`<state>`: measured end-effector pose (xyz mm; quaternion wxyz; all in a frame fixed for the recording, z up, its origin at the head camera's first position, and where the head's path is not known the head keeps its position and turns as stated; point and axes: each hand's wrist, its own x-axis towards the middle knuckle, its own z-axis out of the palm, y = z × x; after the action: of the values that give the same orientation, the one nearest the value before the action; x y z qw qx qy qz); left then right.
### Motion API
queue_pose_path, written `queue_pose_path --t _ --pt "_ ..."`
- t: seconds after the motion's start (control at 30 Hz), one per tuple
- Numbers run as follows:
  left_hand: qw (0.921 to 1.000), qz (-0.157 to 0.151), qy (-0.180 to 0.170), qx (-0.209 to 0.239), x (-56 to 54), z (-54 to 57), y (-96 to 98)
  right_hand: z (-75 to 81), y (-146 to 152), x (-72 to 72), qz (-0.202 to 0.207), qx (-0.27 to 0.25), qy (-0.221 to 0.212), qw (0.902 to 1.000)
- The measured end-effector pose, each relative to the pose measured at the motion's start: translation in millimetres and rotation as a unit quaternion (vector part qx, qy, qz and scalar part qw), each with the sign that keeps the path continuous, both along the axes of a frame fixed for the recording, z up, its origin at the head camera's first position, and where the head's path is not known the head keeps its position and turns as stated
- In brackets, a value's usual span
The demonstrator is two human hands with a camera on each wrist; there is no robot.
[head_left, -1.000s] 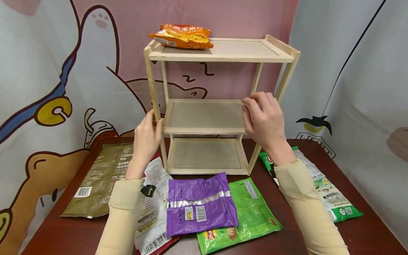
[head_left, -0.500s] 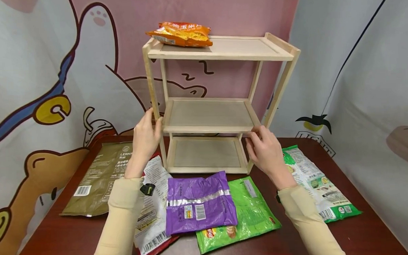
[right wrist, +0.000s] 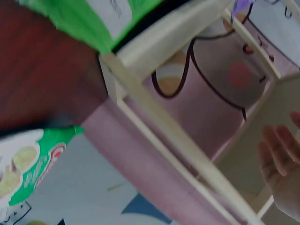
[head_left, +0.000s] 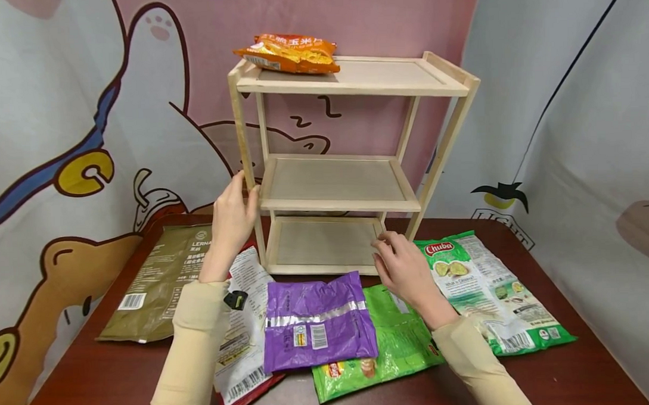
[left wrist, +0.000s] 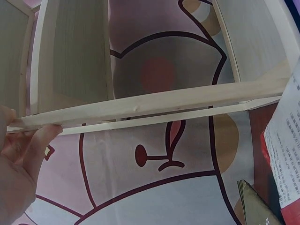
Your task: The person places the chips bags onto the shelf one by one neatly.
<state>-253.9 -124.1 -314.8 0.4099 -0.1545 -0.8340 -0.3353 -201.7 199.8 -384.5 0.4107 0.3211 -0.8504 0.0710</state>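
Right hand (head_left: pixel 404 268) lowered, loose, empty, before pale-wood three-tier shelf (head_left: pixel 334 181); left hand (head_left: pixel 231 216) pinches its front-left post (head_left: pixel 240 128), likely steadying it.

- Tabletop (head_left: pixel 63 393): dark reddish brown, with rounded far corners.
- Pink panel (head_left: pixel 372 22): rear backdrop, bearing dark Z-shaped marks (head_left: pixel 329 107).
- Left wall (head_left: pixel 24 64): whitish, printed with a pinkish paw mark (head_left: pixel 160 33), a blue band (head_left: pixel 76 154), a yellow bell (head_left: pixel 84 174) and, below, a brown cartoon figure (head_left: pixel 54 301).
- Right wall (head_left: pixel 596 157): pale grey; a thin black line (head_left: pixel 580 56) descends obliquely toward a black-and-yellow motif (head_left: pixel 499 193).
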Motion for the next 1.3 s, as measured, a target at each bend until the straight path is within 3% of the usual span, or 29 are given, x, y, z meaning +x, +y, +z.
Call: queue_pose_path --t 0.23,0.4,0.5,0.63,0.8,1.07,1.2,1.3 --pt "1.0000 0.000 -0.009 0.000 1.2 0.9 0.0 -19.7 -14.4 10.4 -0.008 0.048 -0.076 0.9959" --pt "1.0000 0.000 -0.010 0.001 1.3 0.6 -0.3 -28.5 -21.2 18.3 -0.040 0.069 -0.178 0.9808" --pt "0.9999 -0.001 -0.010 0.001 1.3 0.3 -0.4 -30.2 -24.7 23.0 -0.066 0.066 -0.267 0.9590" --pt "0.9999 0.002 -0.013 -0.001 1.8 0.5 -0.4 -30.9 -28.8 25.9 -0.092 0.048 -0.381 0.9186" --pt "0.9999 0.001 -0.014 -0.002 1.9 0.7 -1.0 -33.5 -33.1 23.1 -0.076 -0.005 -0.459 0.8851" --pt "0.9999 0.004 -0.013 -0.003 1.8 1.1 -0.4 -30.0 -41.6 19.5 -0.088 -0.122 -0.509 0.8477" --pt "0.9998 0.007 -0.017 -0.007 1.7 1.2 -0.2 -27.5 -40.1 18.3 -0.073 -0.167 -0.505 0.8435" --pt "0.9998 0.009 -0.017 -0.007 2.3 1.8 -0.2 -25.7 -36.8 16.9 -0.059 -0.179 -0.484 0.8547"
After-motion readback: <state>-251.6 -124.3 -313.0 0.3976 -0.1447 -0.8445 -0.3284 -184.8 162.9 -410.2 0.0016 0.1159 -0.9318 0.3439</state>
